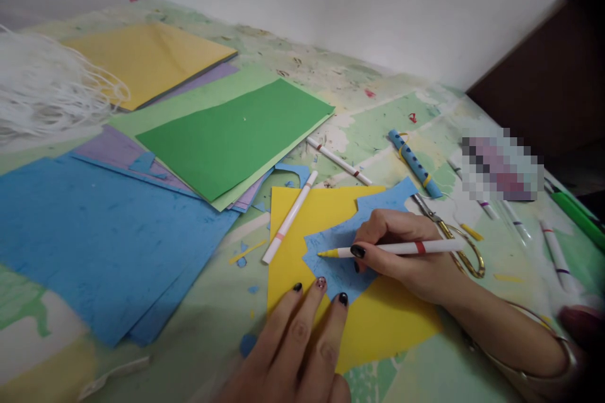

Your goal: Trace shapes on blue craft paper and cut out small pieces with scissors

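The person's right hand pinches a white marker between thumb and fingers, its yellow tip at the left part of a blue paper cutout, which lies on a yellow sheet on the tabletop. The left hand, fingers extended and grasping nothing, rests its fingertips along the cutout's lower edge. Scissors lie just beyond the right hand.

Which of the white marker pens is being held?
The yellow-tipped pen, gripped in the right hand over the blue cut-out; the other white pens lie loose, none in a hand.
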### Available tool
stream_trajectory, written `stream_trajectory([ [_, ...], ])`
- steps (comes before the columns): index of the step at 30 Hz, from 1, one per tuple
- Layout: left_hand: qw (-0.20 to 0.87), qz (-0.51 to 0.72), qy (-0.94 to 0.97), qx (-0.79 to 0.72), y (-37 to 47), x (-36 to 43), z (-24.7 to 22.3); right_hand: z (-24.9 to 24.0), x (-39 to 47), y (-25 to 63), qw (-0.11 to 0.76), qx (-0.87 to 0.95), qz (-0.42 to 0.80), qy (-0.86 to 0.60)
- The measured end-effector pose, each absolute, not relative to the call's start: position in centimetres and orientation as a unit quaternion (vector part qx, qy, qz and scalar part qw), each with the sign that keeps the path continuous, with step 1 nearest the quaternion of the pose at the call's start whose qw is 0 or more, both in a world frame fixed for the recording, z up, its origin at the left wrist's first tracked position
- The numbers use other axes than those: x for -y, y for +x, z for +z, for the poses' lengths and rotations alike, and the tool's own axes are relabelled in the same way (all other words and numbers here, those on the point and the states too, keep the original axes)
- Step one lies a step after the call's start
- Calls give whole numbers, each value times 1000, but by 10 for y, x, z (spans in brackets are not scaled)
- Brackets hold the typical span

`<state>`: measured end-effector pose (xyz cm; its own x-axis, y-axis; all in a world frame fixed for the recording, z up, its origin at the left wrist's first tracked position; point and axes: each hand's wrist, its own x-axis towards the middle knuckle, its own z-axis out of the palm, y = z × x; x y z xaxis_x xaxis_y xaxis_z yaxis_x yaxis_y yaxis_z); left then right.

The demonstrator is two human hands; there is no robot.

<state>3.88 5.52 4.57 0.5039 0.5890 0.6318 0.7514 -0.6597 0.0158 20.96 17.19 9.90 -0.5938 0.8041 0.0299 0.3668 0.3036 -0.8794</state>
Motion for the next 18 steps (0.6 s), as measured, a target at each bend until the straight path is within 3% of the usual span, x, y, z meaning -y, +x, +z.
stream_trajectory([
  [18, 147, -283, -877, 359, 35, -52, 44, 102, -172, 210, 218, 787, 450, -362],
])
